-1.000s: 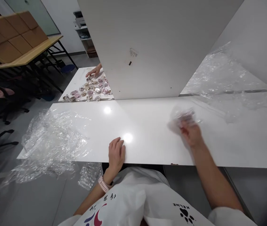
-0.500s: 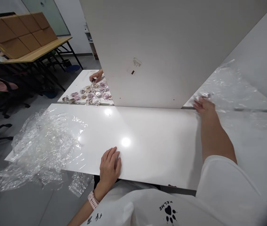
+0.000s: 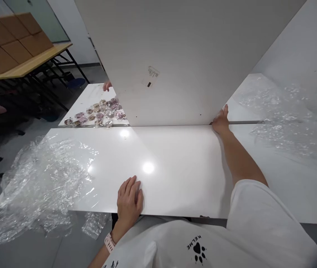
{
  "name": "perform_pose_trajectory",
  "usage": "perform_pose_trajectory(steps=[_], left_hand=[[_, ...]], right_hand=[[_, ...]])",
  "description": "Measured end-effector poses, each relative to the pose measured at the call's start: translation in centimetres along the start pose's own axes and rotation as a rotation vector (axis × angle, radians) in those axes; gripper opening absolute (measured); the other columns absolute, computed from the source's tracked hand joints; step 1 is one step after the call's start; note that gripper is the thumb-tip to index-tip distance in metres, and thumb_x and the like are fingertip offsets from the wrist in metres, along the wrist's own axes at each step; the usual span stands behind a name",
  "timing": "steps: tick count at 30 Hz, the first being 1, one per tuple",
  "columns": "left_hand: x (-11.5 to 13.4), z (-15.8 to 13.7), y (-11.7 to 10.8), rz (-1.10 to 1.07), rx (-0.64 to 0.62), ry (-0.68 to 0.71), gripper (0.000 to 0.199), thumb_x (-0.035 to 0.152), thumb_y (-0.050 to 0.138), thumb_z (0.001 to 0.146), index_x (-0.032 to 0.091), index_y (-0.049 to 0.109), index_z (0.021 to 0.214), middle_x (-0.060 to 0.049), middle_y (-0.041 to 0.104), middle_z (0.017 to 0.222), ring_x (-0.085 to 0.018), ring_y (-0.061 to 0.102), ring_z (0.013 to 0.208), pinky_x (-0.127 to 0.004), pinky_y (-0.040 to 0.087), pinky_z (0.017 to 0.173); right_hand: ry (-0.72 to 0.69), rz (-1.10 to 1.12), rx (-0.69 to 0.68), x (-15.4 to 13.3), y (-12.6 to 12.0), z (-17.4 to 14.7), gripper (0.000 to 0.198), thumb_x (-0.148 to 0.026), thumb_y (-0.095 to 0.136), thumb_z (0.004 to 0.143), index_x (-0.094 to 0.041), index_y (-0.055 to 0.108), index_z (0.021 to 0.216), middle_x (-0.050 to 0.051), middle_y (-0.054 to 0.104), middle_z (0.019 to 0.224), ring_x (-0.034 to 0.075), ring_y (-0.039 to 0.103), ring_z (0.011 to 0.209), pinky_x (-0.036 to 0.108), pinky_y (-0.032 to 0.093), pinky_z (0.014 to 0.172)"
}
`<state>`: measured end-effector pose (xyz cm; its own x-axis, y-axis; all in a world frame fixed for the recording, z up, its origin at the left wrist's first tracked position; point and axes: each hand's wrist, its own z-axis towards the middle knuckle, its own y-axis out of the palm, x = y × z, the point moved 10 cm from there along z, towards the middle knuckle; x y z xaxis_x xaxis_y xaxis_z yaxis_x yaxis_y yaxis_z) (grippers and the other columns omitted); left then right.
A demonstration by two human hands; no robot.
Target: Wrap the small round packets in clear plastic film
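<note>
Across white table [image 3: 175, 182], resting left hand [image 3: 129, 204] near the front edge with fingers slightly apart; reaching right hand [image 3: 221, 120] over the far edge beside white partition [image 3: 175, 82], hold hidden; seemingly mid-reach, next needing clearance from clear plastic film [image 3: 289, 136] straddling that edge.

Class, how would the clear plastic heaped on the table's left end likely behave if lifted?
The clear plastic is probably floppy, since it droops over the edge of the white table. It looks light for its bulk, being thin and see-through. Its crumpled folds might snag and trail together.
</note>
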<state>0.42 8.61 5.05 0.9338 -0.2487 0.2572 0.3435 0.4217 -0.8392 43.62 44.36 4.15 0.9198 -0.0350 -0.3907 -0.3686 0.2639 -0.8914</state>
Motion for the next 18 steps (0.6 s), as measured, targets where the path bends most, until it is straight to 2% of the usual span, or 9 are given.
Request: perform_pose_trajectory(steps=[2, 5, 7, 9, 11, 13, 14, 16, 18], left_hand=[[0.0, 0.0, 0.0, 0.009, 0.004, 0.007, 0.033, 0.014, 0.059, 0.090, 0.018, 0.060, 0.123, -0.013, 0.063, 0.134, -0.031, 0.053, 0.128, -0.048, 0.045, 0.106], [0.1, 0.1, 0.0, 0.016, 0.004, 0.014, 0.032, 0.014, 0.060, 0.089, 0.018, 0.061, 0.122, -0.013, 0.063, 0.134, -0.032, 0.053, 0.128, -0.048, 0.044, 0.106], [0.2, 0.2, 0.0, 0.019, 0.004, 0.013, 0.031, 0.015, 0.059, 0.089, 0.018, 0.062, 0.121, -0.013, 0.064, 0.133, -0.032, 0.054, 0.128, -0.048, 0.044, 0.106], [0.2, 0.2, 0.0, 0.020, 0.008, 0.009, 0.031, 0.015, 0.059, 0.090, 0.018, 0.062, 0.120, -0.013, 0.064, 0.133, -0.032, 0.054, 0.127, -0.048, 0.044, 0.106], [0.1, 0.2, 0.0, 0.014, 0.012, -0.002, 0.030, 0.016, 0.058, 0.090, 0.018, 0.063, 0.119, -0.013, 0.064, 0.133, -0.032, 0.054, 0.127, -0.048, 0.044, 0.105], [-0.1, 0.0, 0.2, -0.010, 0.004, -0.026, 0.029, 0.017, 0.057, 0.090, 0.018, 0.064, 0.119, -0.013, 0.064, 0.133, -0.032, 0.054, 0.127, -0.048, 0.043, 0.105], [-0.3, -0.1, 0.3, -0.033, -0.005, -0.045, 0.029, 0.017, 0.057, 0.090, 0.018, 0.064, 0.118, -0.013, 0.064, 0.133, -0.032, 0.054, 0.127, -0.048, 0.042, 0.106], [-0.8, -0.2, 0.4, -0.101, -0.034, -0.102, 0.027, 0.020, 0.057, 0.091, 0.020, 0.066, 0.116, -0.012, 0.064, 0.133, -0.033, 0.053, 0.128, -0.050, 0.040, 0.107], [-1.4, 0.2, 0.4, -0.217, -0.067, -0.203, 0.023, 0.026, 0.057, 0.091, 0.022, 0.068, 0.111, -0.012, 0.064, 0.133, -0.034, 0.051, 0.130, -0.053, 0.037, 0.109]], right_hand=[[-0.001, 0.000, 0.009, 1.2, -1.3, -2.1, 0.075, -0.017, 0.046, 0.091, -0.016, 0.014, 0.159, 0.020, 0.012, 0.164, 0.026, 0.032, 0.142, 0.041, 0.039, 0.103], [0.138, -0.084, 0.256, 5.5, -6.3, -7.0, 0.071, -0.028, 0.046, 0.094, -0.019, 0.020, 0.160, 0.018, 0.017, 0.164, 0.029, 0.019, 0.148, 0.051, 0.028, 0.109], [0.356, -0.128, 0.367, 9.7, -9.1, -11.0, 0.064, -0.036, 0.049, 0.092, -0.016, 0.038, 0.152, 0.024, 0.032, 0.156, 0.035, 0.024, 0.143, 0.057, 0.026, 0.107], [0.534, -0.114, 0.344, 13.3, -10.3, -14.4, 0.052, -0.038, 0.049, 0.090, -0.010, 0.060, 0.133, 0.031, 0.048, 0.138, 0.040, 0.037, 0.131, 0.059, 0.031, 0.100], [0.601, -0.082, 0.309, 14.8, -10.8, -17.0, 0.042, -0.036, 0.044, 0.090, -0.009, 0.070, 0.110, 0.034, 0.057, 0.120, 0.042, 0.047, 0.119, 0.059, 0.035, 0.093], [0.580, -0.052, 0.309, 13.8, -10.8, -19.3, 0.040, -0.034, 0.039, 0.090, -0.011, 0.071, 0.100, 0.033, 0.059, 0.113, 0.041, 0.051, 0.111, 0.058, 0.038, 0.089], [0.546, -0.028, 0.299, 12.4, -10.3, -20.5, 0.039, -0.034, 0.039, 0.090, -0.012, 0.070, 0.099, 0.032, 0.060, 0.111, 0.040, 0.053, 0.107, 0.057, 0.039, 0.088], [0.437, 0.034, 0.249, 7.6, -8.4, -23.2, 0.035, -0.037, 0.040, 0.090, -0.017, 0.068, 0.099, 0.025, 0.064, 0.105, 0.035, 0.058, 0.097, 0.051, 0.043, 0.086], [0.301, 0.122, 0.170, 0.6, -5.6, -26.3, 0.031, -0.040, 0.043, 0.091, -0.020, 0.066, 0.097, 0.014, 0.068, 0.099, 0.027, 0.061, 0.086, 0.043, 0.048, 0.083]])
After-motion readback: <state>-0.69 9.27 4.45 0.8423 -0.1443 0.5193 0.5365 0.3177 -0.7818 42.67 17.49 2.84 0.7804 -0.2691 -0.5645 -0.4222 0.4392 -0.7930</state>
